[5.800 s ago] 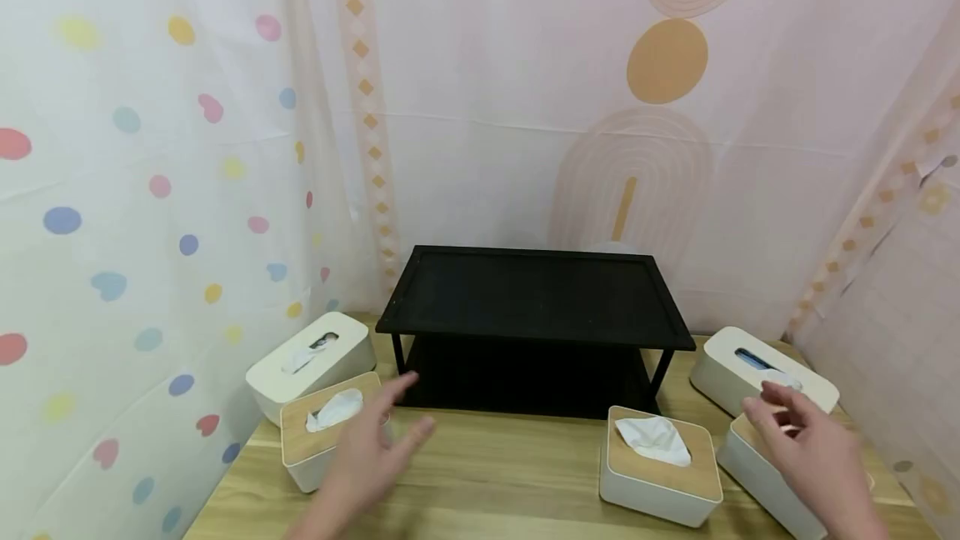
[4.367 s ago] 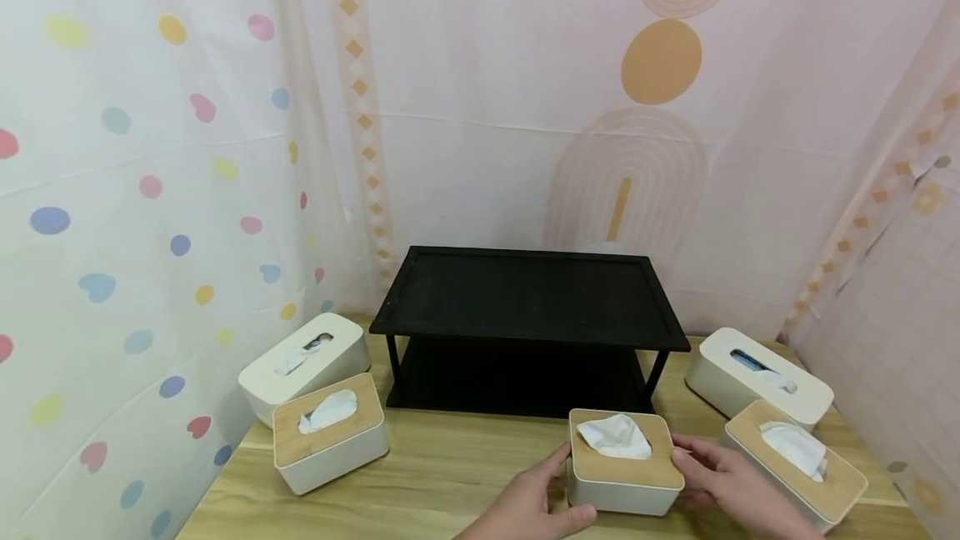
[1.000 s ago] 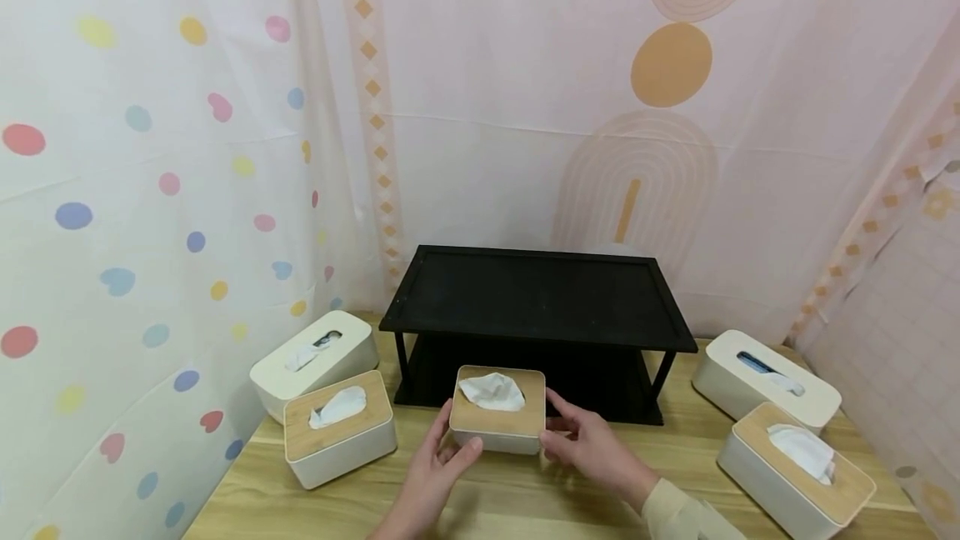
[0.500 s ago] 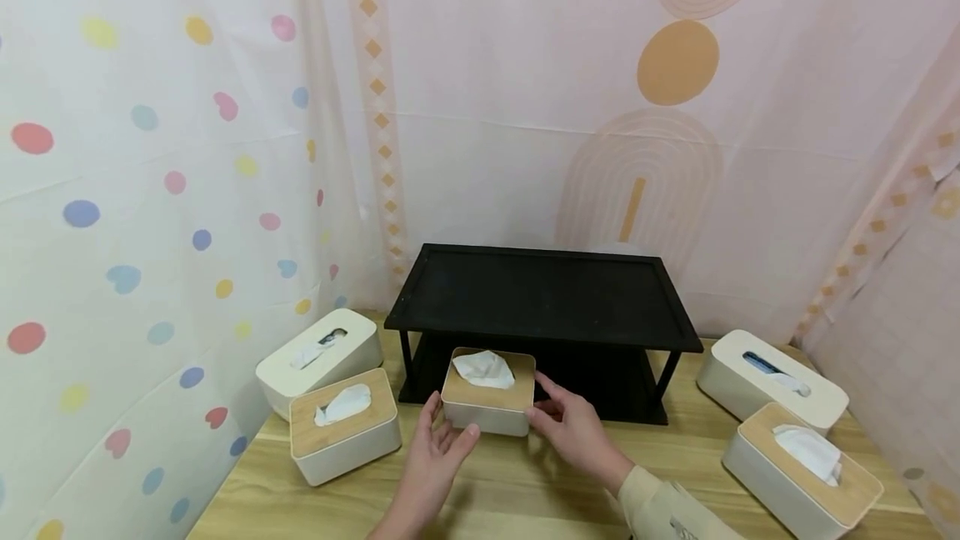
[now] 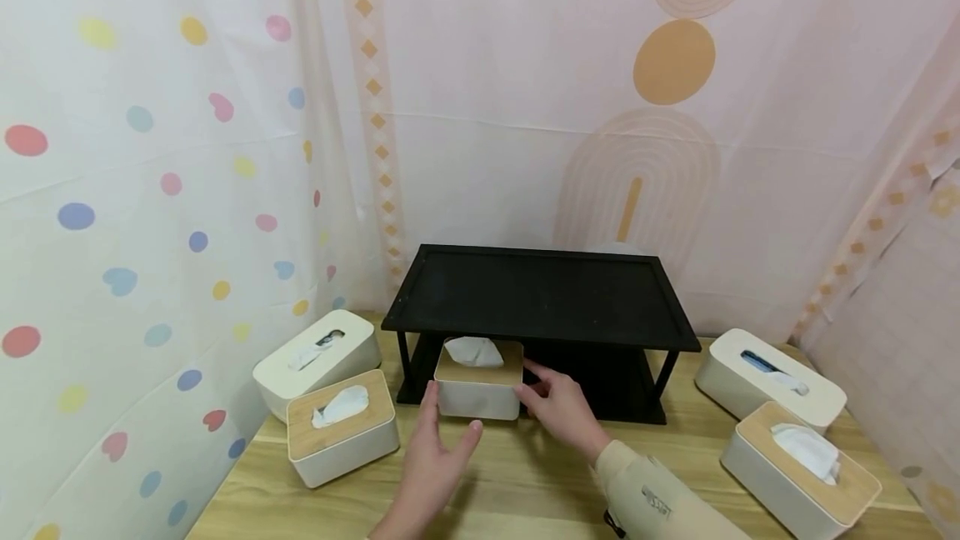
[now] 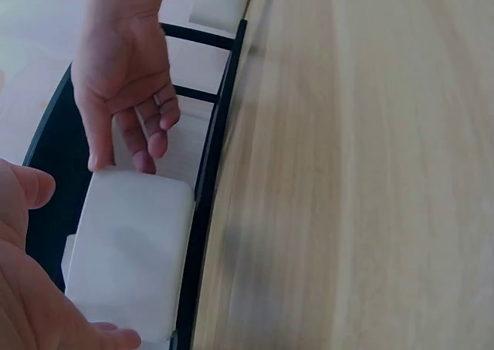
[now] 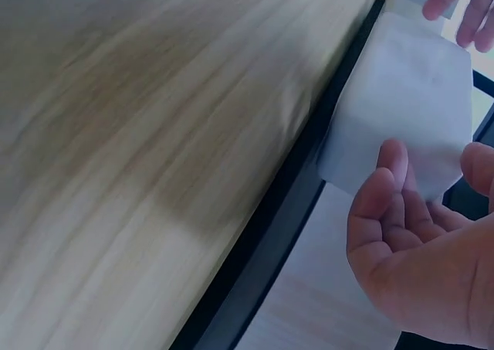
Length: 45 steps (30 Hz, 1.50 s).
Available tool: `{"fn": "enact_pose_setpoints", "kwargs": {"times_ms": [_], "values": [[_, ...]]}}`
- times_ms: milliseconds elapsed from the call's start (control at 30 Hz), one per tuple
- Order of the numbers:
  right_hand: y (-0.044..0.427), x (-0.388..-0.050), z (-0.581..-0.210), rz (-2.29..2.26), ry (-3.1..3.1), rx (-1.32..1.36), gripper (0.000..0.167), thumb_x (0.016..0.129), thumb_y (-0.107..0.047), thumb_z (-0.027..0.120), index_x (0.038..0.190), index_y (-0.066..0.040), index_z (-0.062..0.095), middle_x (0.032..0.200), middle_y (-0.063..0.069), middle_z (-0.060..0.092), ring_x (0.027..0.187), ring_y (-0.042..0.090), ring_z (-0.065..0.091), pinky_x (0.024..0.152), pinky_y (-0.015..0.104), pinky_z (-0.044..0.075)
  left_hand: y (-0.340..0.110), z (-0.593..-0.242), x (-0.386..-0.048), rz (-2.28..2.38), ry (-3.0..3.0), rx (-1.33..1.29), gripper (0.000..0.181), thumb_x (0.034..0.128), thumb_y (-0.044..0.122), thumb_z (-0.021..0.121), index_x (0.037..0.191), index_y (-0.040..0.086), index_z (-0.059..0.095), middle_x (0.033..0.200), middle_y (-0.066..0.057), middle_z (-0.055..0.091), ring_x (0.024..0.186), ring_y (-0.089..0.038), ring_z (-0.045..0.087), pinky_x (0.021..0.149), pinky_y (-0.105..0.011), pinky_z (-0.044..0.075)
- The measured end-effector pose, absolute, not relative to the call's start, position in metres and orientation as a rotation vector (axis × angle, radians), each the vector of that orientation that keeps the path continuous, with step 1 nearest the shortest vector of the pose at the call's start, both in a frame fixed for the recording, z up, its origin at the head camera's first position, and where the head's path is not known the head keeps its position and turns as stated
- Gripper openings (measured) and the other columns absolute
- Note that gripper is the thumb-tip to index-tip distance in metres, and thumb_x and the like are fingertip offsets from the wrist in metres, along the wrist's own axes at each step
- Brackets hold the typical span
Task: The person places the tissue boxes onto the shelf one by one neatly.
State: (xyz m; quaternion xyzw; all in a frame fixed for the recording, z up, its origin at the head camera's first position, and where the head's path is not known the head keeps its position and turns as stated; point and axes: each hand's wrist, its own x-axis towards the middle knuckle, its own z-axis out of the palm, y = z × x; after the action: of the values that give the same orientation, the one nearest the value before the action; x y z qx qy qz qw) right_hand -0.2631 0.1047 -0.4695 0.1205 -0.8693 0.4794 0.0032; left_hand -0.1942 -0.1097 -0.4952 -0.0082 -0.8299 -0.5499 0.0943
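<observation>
A wood-topped white tissue box [image 5: 478, 400] sits at the left part of the black rack's lower level, its back part under the upper shelf [image 5: 536, 294]. My left hand [image 5: 431, 469] is at its left side, fingers straight and a fingertip at the box, thumb spread away in front. With thumb and fingers, my right hand [image 5: 566, 415] grips the right side near the front corner. The left wrist view shows the white face of the box [image 6: 131, 249] between my left hand [image 6: 35, 280] and right hand. My right hand [image 7: 432, 265] has bent fingers by the box [image 7: 409, 95] in the right wrist view.
On the left of the wooden table [image 5: 525, 490] stand a white tissue box [image 5: 318, 357] and a wood-topped one [image 5: 345, 432]. On the right are another white box [image 5: 772, 377] and another wood-topped box [image 5: 798, 465]. Patterned curtains [image 5: 487, 107] hang behind.
The box was slid from the right side of the table to the left, then back into the rack's lower level. Since half a second ago, my left thumb has spread away from its front.
</observation>
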Motion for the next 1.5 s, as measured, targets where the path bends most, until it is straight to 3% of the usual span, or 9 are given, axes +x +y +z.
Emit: {"fn": "enact_pose_setpoints", "kwargs": {"times_ms": [267, 500, 700, 1067, 1267, 1500], "values": [[0.093, -0.268, -0.471, 1.398, -2.630, 0.388, 0.042, 0.104, -0.021, 0.072, 0.141, -0.002, 0.067, 0.117, 0.014, 0.079, 0.101, 0.026, 0.077, 0.082, 0.040, 0.064, -0.109, -0.500, -0.201, -1.225, -2.557, -0.135, 0.094, 0.0994, 0.037, 0.075, 0.165, -0.008, 0.026, 0.177, -0.027, 0.017, 0.160, -0.050, 0.028, 0.123, -0.068, 0.034], [0.086, -0.274, -0.473, 1.309, -2.593, 0.346, 0.032, 0.103, -0.020, 0.073, 0.131, -0.004, 0.074, 0.119, 0.013, 0.080, 0.102, 0.028, 0.077, 0.081, 0.038, 0.064, -0.111, -0.500, -0.209, -0.940, -2.559, -0.212, 0.090, 0.0968, 0.032, 0.080, 0.160, -0.013, 0.034, 0.171, -0.033, 0.028, 0.152, -0.052, 0.041, 0.116, -0.067, 0.044], [0.080, -0.276, -0.471, 1.280, -2.627, 0.370, 0.035, 0.104, -0.024, 0.071, 0.134, -0.007, 0.073, 0.123, 0.011, 0.080, 0.103, 0.027, 0.078, 0.081, 0.038, 0.064, -0.111, -0.496, -0.214, -0.891, -2.628, -0.179, 0.092, 0.0957, 0.033, 0.081, 0.160, -0.012, 0.034, 0.171, -0.033, 0.029, 0.149, -0.052, 0.045, 0.115, -0.064, 0.046], [0.079, -0.277, -0.469, 1.192, -2.806, 0.546, 0.054, 0.107, -0.026, 0.067, 0.157, -0.010, 0.054, 0.101, 0.006, 0.080, 0.084, 0.014, 0.073, 0.073, 0.035, 0.058, -0.113, -0.493, -0.223, -0.925, -2.670, -0.100, 0.097, 0.0966, 0.035, 0.080, 0.163, -0.012, 0.026, 0.174, -0.033, 0.018, 0.145, -0.056, 0.048, 0.109, -0.064, 0.051], [0.076, -0.279, -0.469, 1.106, -2.862, 0.596, 0.060, 0.106, -0.022, 0.068, 0.161, -0.010, 0.049, 0.086, 0.001, 0.074, 0.069, 0.006, 0.062, 0.063, 0.029, 0.051, -0.114, -0.490, -0.225, -0.980, -2.688, -0.064, 0.099, 0.0976, 0.035, 0.079, 0.164, -0.012, 0.022, 0.175, -0.032, 0.015, 0.144, -0.057, 0.047, 0.110, -0.065, 0.049], [0.073, -0.278, -0.467, 1.092, -2.906, 0.631, 0.064, 0.106, -0.021, 0.068, 0.164, -0.009, 0.043, 0.085, 0.003, 0.075, 0.065, 0.007, 0.061, 0.060, 0.030, 0.049, -0.116, -0.491, -0.230, -0.993, -2.672, -0.054, 0.099, 0.0969, 0.033, 0.080, 0.163, -0.015, 0.022, 0.173, -0.035, 0.016, 0.146, -0.057, 0.045, 0.112, -0.064, 0.048]]}}
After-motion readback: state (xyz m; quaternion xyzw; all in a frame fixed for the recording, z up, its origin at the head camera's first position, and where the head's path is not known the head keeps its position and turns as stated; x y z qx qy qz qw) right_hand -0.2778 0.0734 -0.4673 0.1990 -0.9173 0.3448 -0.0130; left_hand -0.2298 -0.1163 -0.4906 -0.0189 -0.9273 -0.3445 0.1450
